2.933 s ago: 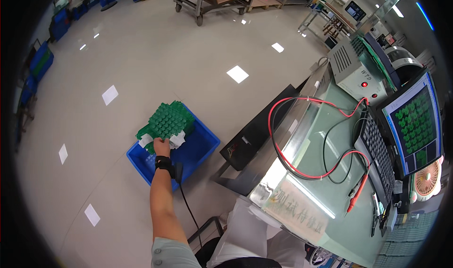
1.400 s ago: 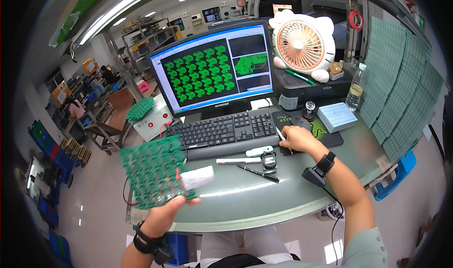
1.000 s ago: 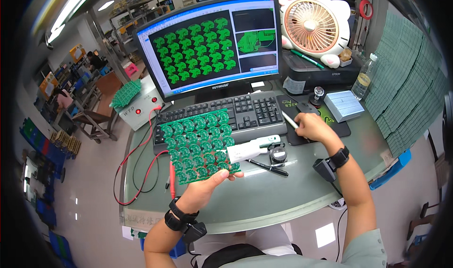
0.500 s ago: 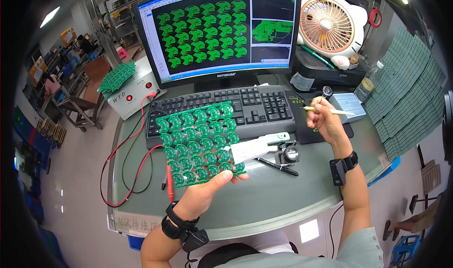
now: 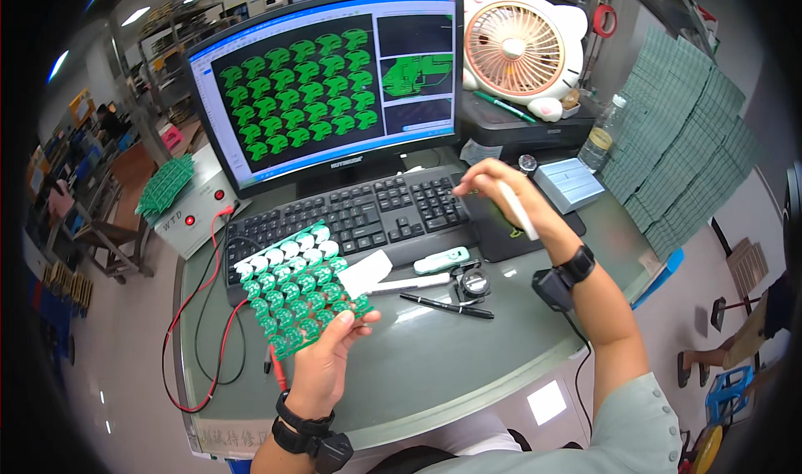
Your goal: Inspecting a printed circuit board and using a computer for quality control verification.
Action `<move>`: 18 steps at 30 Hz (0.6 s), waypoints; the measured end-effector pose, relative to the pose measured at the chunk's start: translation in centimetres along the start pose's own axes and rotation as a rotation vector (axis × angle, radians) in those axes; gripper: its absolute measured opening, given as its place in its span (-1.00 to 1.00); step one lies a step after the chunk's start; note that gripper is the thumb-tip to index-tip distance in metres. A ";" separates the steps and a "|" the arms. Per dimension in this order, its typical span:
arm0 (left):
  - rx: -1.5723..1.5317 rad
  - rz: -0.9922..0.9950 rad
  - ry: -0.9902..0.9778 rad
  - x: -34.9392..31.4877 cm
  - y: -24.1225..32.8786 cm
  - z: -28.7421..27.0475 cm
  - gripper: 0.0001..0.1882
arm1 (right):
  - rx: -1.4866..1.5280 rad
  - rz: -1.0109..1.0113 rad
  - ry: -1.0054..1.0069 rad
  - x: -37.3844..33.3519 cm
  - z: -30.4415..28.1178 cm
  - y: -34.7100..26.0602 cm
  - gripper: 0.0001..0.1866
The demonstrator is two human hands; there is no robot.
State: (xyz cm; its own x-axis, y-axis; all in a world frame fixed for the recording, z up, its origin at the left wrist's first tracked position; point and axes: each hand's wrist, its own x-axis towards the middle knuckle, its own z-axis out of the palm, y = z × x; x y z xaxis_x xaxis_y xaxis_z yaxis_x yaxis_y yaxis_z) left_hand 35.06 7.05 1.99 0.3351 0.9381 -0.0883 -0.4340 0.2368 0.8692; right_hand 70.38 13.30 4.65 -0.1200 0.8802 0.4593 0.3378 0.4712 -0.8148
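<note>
My left hand (image 5: 324,364) grips the near edge of a green circuit board panel (image 5: 292,297), thumb on top. The panel is made of rows of small round boards and is tilted, with glare whitening its far rows. My right hand (image 5: 511,192) is at the number-pad end of the black keyboard (image 5: 363,217), fingers bent down toward the keys; whether they touch cannot be made out. A pale pen-like stick (image 5: 516,209) is tucked in that hand, slanting back toward the wrist. Beside the panel is a white paper slip (image 5: 365,273).
A monitor (image 5: 301,90) shows a matching green board layout. Near the keyboard lie a black pen (image 5: 447,305), a pale green tool (image 5: 443,260) and a round loupe (image 5: 474,283). Red and black leads run from a white box (image 5: 196,211). A fan (image 5: 516,48) and bottle (image 5: 601,136) stand behind.
My right hand has come left and down from beside the mouse pad to the keyboard, and its stick now points back. The panel has tilted, catching glare. The whole view has turned.
</note>
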 end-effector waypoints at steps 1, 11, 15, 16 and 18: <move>0.011 0.004 0.007 -0.1 0.1 0.1 -0.81 | -0.144 0.053 -0.046 0.4 0.1 -0.3 -0.75; 0.048 -0.002 -0.013 0.1 -0.1 -0.3 -0.80 | -0.632 -0.027 -0.217 3.1 2.8 2.8 -0.88; 0.064 0.006 -0.024 0.0 0.0 -0.2 -0.78 | -0.588 -0.109 -0.204 4.0 3.7 2.1 -0.88; 0.066 0.002 -0.030 0.0 0.0 -0.2 -0.78 | -0.610 -0.089 -0.230 4.2 3.8 2.3 -0.89; 0.072 0.004 -0.037 -0.1 0.2 0.2 -0.78 | -0.633 -0.071 -0.255 4.5 3.6 2.4 -0.90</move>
State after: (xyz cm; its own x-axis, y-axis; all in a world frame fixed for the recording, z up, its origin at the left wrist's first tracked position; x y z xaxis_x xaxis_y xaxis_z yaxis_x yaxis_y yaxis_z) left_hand 35.09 6.92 2.27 0.3648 0.9286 -0.0677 -0.3747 0.2130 0.9024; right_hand 67.29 18.57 3.50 -0.3520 0.8710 0.3428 0.7925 0.4722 -0.3860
